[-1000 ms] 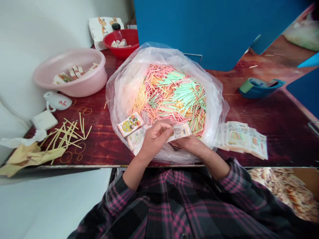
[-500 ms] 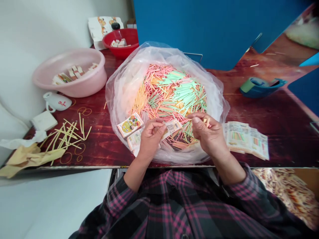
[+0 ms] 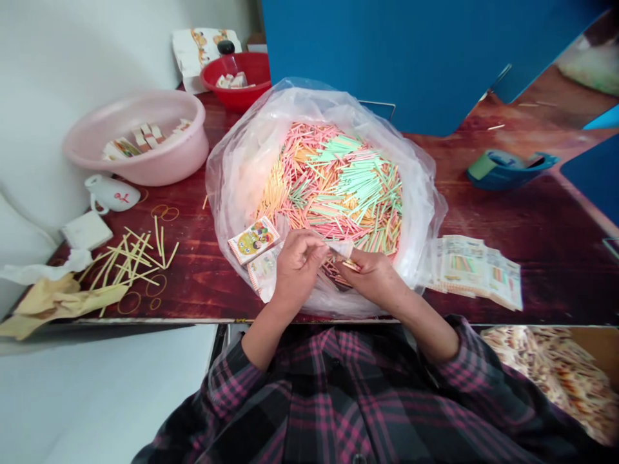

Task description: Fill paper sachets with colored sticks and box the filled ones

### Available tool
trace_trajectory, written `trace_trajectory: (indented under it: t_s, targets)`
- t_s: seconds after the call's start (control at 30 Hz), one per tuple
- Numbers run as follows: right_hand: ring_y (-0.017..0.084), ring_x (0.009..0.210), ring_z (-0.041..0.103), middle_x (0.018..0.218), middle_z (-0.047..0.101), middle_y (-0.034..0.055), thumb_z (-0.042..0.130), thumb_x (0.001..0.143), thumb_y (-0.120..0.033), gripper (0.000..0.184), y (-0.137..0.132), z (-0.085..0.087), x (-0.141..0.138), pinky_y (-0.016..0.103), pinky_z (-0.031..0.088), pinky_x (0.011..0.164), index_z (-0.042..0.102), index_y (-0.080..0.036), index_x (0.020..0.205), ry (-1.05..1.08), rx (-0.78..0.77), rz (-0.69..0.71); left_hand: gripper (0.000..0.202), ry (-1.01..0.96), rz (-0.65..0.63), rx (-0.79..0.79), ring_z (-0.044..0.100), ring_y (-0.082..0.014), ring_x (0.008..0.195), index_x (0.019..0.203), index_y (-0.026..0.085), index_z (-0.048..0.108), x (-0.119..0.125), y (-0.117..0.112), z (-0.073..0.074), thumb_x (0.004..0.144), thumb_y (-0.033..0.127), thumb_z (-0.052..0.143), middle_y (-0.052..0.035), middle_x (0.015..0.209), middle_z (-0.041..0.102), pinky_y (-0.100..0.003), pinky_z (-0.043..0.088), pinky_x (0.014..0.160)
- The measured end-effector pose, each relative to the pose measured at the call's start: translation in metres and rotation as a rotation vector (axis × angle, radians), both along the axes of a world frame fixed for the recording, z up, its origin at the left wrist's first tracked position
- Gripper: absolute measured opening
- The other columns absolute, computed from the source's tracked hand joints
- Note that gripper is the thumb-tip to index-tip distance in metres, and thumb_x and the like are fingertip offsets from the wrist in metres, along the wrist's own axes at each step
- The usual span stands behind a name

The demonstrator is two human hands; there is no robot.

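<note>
Far L on the worktop [image 3: 188, 283], pink basin [image 3: 164, 169], pale sticks [image 3: 130, 254] nearer. Now mid: plastic bag [image 3: 242, 154], printed packs [image 3: 254, 240] at its edge; here's L hand [image 3: 300, 261], fingers pinching sm. packet [image 3: 342, 247] over coloured sticks [image 3: 360, 180]; R hand [image 3: 380, 276], fingers closed on short sticks [image 3: 350, 264] beside it. Far R, flat packets [image 3: 467, 264].

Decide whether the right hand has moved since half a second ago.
Yes. Judged against the fanned printed packets, the right hand has moved left, away from them and toward the left hand.

Wrinkled, glossy plastic bag [image 3: 420, 200]
</note>
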State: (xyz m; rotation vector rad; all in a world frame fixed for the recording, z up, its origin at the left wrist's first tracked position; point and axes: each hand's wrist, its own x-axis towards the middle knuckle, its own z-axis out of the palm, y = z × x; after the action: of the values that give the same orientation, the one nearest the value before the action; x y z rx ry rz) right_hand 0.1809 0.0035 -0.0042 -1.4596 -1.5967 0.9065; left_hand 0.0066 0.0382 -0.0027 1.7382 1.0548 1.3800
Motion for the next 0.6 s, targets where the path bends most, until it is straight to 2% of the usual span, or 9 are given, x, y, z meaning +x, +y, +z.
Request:
trace_trajectory:
  t_s: [0.1,0.2,0.27,0.33,0.4,0.5,0.6]
  targets:
    - [0.012,0.054,0.049,0.064,0.062,-0.0028,0.072,0.082,-0.046,0.034,0.003,0.011,0.003,0.027,0.038,0.053,0.078,-0.021,0.105,0.274,-0.065,-0.077,0.014,-0.196,0.029,-0.24,0.06,-0.016,0.085,0.082,0.022,0.068,0.001,0.003,-0.007,0.087,0.034,0.073,-0.0005,0.087,0.066,-0.031,0.049,0.084]
    - [0.008,0.042,0.035,0.057,0.052,-0.0068,0.072,0.084,-0.057,0.039,0.011,0.027,0.013,0.025,0.028,0.041,0.075,-0.02,0.096,0.592,-0.161,-0.124,0.025,-0.475,-0.052,-0.541,0.057,-0.0123,0.073,0.081,0.021,0.065,0.005,0.003,-0.012,0.078,0.041,0.081,0.0027,0.079,0.063,-0.028,0.049,0.075]
    - [0.009,0.043,0.045,0.058,0.056,-0.0059,0.07,0.085,-0.063,0.04,0.017,0.035,0.02,0.025,0.036,0.042,0.069,-0.023,0.089,0.704,-0.12,-0.161,0.032,-0.599,-0.118,-0.68,0.058,-0.0111,0.071,0.081,0.021,0.065,0.009,0.001,-0.013,0.073,0.044,0.085,0.0038,0.076,0.063,-0.027,0.049,0.073]
    - [0.015,0.058,0.064,0.064,0.065,-0.0029,0.066,0.087,-0.066,0.042,0.023,0.041,0.022,0.03,0.053,0.057,0.063,-0.025,0.085,0.738,-0.014,-0.199,0.035,-0.66,-0.146,-0.756,0.06,-0.0113,0.074,0.083,0.021,0.065,0.012,-0.002,-0.013,0.071,0.045,0.088,0.0032,0.08,0.066,-0.027,0.05,0.075]
    - [0.02,0.079,0.075,0.074,0.072,0.0002,0.059,0.092,-0.069,0.043,0.026,0.045,0.018,0.037,0.06,0.075,0.059,-0.026,0.084,0.738,0.08,-0.229,0.036,-0.687,-0.159,-0.795,0.064,-0.0124,0.08,0.086,0.021,0.067,0.015,-0.005,-0.012,0.069,0.045,0.089,0.0012,0.09,0.07,-0.029,0.052,0.08]
    - [0.024,0.104,0.076,0.088,0.077,0.0035,0.048,0.098,-0.066,0.043,0.027,0.053,0.002,0.045,0.061,0.091,0.057,-0.026,0.085,0.732,0.186,-0.282,0.037,-0.715,-0.166,-0.794,0.066,-0.0135,0.089,0.084,0.021,0.068,0.02,-0.007,-0.013,0.067,0.045,0.09,-0.0017,0.109,0.073,-0.031,0.054,0.085]
    - [0.023,0.114,0.074,0.094,0.077,0.0041,0.041,0.103,-0.057,0.036,0.026,0.06,-0.019,0.048,0.058,0.101,0.054,-0.027,0.087,0.733,0.285,-0.338,0.036,-0.746,-0.145,-0.786,0.066,-0.0129,0.091,0.08,0.02,0.068,0.024,-0.007,-0.014,0.065,0.043,0.091,-0.0014,0.117,0.072,-0.03,0.054,0.086]
